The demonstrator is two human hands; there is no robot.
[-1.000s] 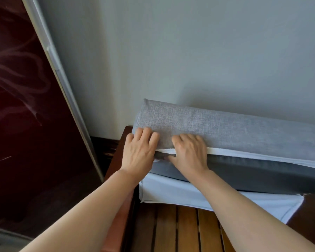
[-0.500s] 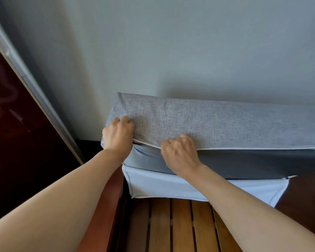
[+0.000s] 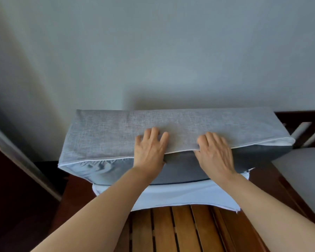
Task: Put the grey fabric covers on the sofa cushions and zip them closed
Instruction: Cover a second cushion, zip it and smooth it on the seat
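A long sofa cushion in a grey fabric cover [image 3: 189, 122] stands on edge against the wall. A white piped seam [image 3: 105, 159] runs along its front edge, above a darker grey side panel [image 3: 182, 170]. My left hand [image 3: 149, 150] lies flat on the cover near the middle, fingers spread over the seam. My right hand [image 3: 215, 151] rests beside it to the right, its fingers bent over the same edge. Whether it pinches the fabric or a zip pull is hidden. A white inner cushion [image 3: 171, 195] shows under the grey one.
The cushions sit on a wooden slatted sofa base [image 3: 171, 231]. A grey wall [image 3: 153, 51] rises behind. A dark panel with a metal frame [image 3: 16, 157] stands at the left. Another grey cushion [image 3: 305, 175] and a dark wooden armrest [image 3: 298, 117] are at the right.
Both hands have slid rightward along the front seam, from the cushion's left corner to its middle. My left hand has flattened out from a curled grip. The view has shifted right.
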